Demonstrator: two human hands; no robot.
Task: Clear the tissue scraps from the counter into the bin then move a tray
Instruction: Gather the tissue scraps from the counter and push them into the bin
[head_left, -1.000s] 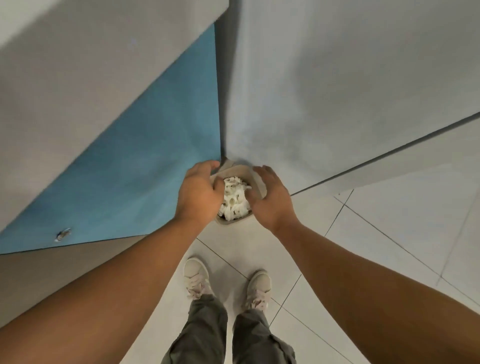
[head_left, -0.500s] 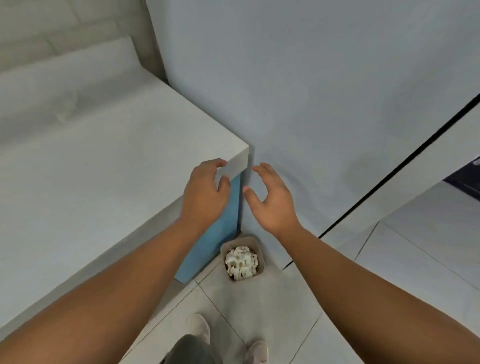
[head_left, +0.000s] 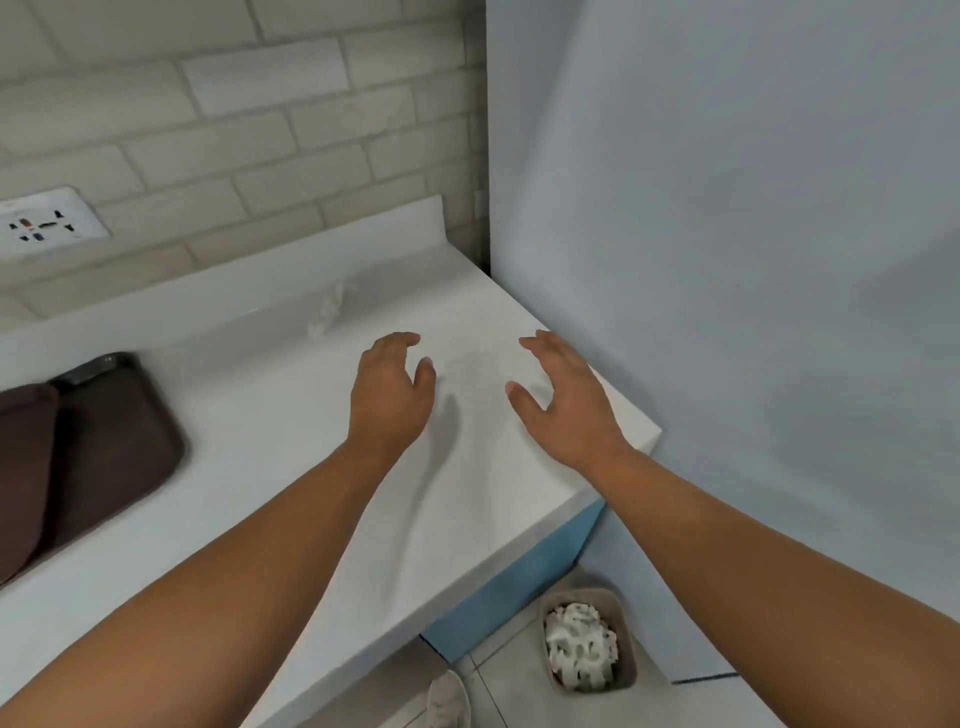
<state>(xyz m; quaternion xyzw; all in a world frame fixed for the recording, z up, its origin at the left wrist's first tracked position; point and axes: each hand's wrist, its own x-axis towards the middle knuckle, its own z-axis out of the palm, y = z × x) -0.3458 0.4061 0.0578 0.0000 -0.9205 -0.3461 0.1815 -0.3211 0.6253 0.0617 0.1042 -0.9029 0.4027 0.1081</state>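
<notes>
- Hands hovered over the white bench, both empty: the left hand (head_left: 390, 387) had loosely curled fingers and the right hand (head_left: 563, 400) had its fingers spread wide, thumb turned inward.
- Neither hand touched the other; a bare stretch of bench (head_left: 291, 457) lay between them, and shadows from the left forearm fell across it.
- Beyond the left hand, near the low upstand at the back of the bench, lay small white tissue scraps (head_left: 327, 314), blurred and hard to count.
- At the far left edge of the view sat a dark brown tray (head_left: 119, 441) on the bench, with a second brown one (head_left: 23, 467) overlapping its left side.
- A wall socket (head_left: 44, 223) was set in the pale brick-pattern tiles above the trays.
- Down on the tiled floor, beside the blue cabinet side (head_left: 514, 587) and below the right forearm, stood a beige bin (head_left: 628, 649) filled with white tissue (head_left: 579, 644).
- One pale shoe (head_left: 447, 701) showed at the bottom edge, near the bin.
</notes>
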